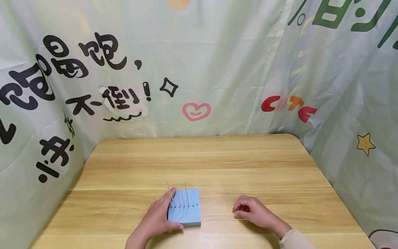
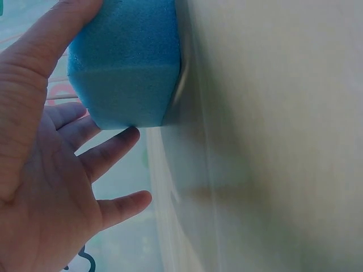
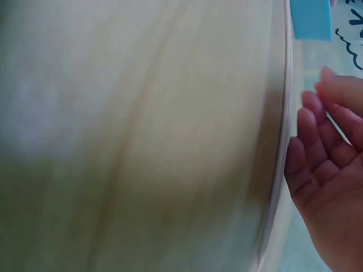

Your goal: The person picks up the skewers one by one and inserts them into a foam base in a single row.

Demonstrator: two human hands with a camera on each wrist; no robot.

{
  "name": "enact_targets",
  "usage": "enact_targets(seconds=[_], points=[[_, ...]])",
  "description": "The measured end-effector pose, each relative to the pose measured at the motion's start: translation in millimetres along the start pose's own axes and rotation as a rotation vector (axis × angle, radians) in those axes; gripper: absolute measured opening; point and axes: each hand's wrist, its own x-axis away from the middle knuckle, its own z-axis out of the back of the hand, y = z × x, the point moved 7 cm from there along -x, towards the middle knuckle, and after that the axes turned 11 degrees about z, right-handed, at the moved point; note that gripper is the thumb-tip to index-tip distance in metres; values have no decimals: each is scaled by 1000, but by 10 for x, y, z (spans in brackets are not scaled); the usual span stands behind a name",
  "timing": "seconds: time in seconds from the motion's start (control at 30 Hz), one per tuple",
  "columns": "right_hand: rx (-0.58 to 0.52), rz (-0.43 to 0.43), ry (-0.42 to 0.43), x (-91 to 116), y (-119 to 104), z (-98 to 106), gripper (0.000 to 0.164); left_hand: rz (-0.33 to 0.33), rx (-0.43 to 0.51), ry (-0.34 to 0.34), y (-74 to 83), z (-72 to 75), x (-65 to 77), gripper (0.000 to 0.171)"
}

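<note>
A light blue foam block (image 1: 190, 213) sits on the table with a row of small dark holes across its top. Several thin sticks (image 1: 186, 193) stand up from its left part, leaning slightly. My left hand (image 1: 158, 215) holds the block from the left, thumb along the near side and fingers toward the far side; in the left wrist view the little finger is spread off it. To the right, my right hand (image 1: 256, 211) is low over the table, thumb and index fingertips together at a thin stick (image 1: 219, 216). A second thin line runs just nearer, under the thumb.
The wooden table (image 1: 199, 159) has rounded far corners. Printed fabric (image 1: 199, 69) with lettering hangs behind it and along both sides.
</note>
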Motion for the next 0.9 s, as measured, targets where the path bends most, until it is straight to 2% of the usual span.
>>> enact_targets(seconds=[0.13, 0.4, 0.73, 0.9], points=[[44, 22, -49, -2, 16, -49, 4, -12, 3, 11, 3, -1, 7, 122], [210, 131, -57, -41, -46, -61, 13, -7, 4, 14, -1, -6, 16, 122], [359, 33, -117, -70, -56, -88, 16, -16, 1, 21, 9, 3, 18, 121], [414, -8, -55, -110, -101, 3, 13, -11, -1, 12, 9, 7, 14, 122]])
